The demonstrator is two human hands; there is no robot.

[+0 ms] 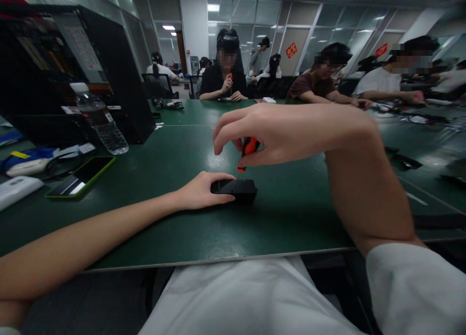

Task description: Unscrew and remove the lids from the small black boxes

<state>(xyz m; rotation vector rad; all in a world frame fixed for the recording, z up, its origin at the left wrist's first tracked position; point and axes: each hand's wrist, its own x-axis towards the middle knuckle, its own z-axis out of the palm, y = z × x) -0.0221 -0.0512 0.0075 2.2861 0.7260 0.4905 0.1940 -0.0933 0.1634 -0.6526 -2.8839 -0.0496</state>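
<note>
A small black box-shaped device (246, 191) lies on the green table (174, 238). My left hand (204, 190) grips its left end, thumb on the near side and fingers on the far side. Above it, my right hand (262, 133) holds an orange and black screwdriver (250, 146) by the handle. The thin shaft points down to the top of the device; whether its tip touches a screw cannot be made out.
At the left stand a black computer case (120, 77) and a clear plastic bottle (100, 119), with a green-edged phone (82, 177) and a white object (18, 189) nearer. Black parts (407, 161) lie at the right. Several people sit beyond the table.
</note>
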